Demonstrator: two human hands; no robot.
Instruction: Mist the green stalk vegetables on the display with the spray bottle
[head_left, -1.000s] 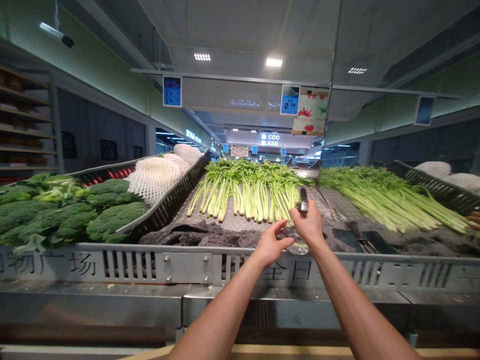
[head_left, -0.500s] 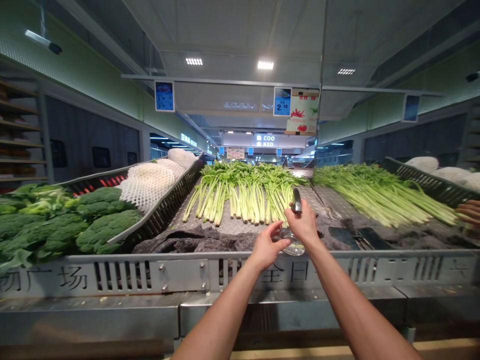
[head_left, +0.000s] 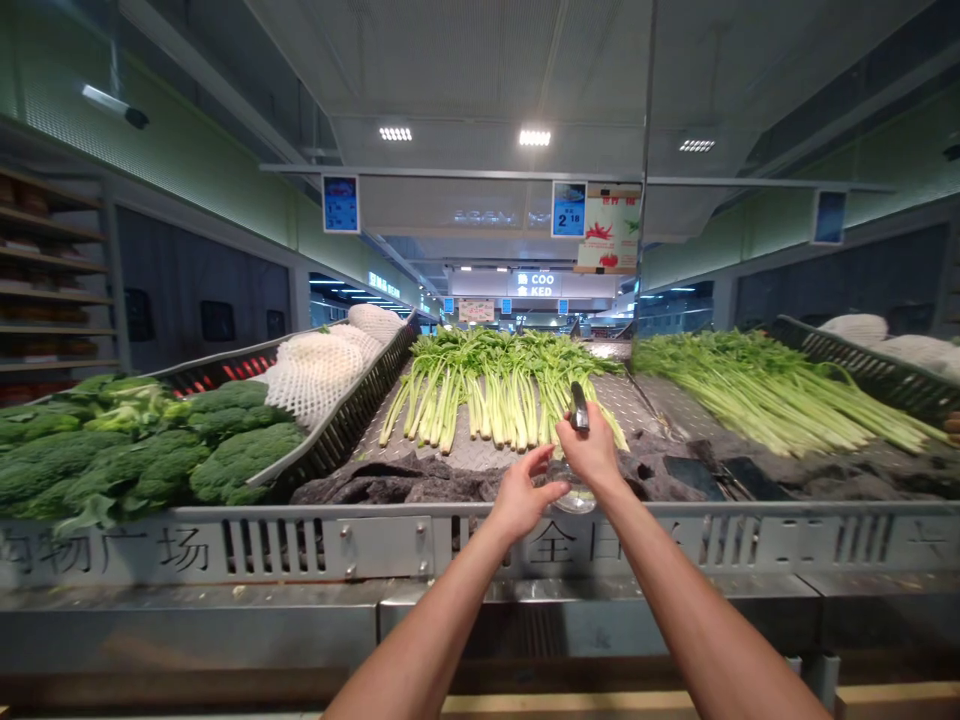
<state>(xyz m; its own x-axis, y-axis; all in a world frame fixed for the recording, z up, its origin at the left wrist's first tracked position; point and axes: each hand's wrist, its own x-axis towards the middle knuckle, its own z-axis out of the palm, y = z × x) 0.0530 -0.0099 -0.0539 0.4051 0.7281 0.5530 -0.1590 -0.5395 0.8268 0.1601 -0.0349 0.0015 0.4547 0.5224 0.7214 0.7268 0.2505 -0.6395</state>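
The fingers of the right hand (head_left: 590,452) are wrapped round the neck of a clear spray bottle (head_left: 576,498), its black nozzle (head_left: 578,408) poking up above the fist. Just beside it, the left hand (head_left: 519,497) stands with thumb and fingers parted in a curve at the bottle's near-left side; from here I can't tell whether they touch it. The bottle is held roughly upright, in line with the front edge of the display shelf (head_left: 480,456), before the right end of the celery (head_left: 499,395). Those bunches lie side by side, pale stalk ends toward the front edge, leaves toward the back. Dark, crumpled cloth (head_left: 405,480) runs along the front edge, behind a grey slotted rail (head_left: 382,545). On the shelf's left side a black crate wall (head_left: 352,420) slants backward; past it sit items in white foam netting (head_left: 319,370) and, at the front left corner, broccoli (head_left: 150,460). Along the right side, a mirror (head_left: 712,255) repeats the celery. Overhead hang 3 blue price cards (head_left: 568,209).
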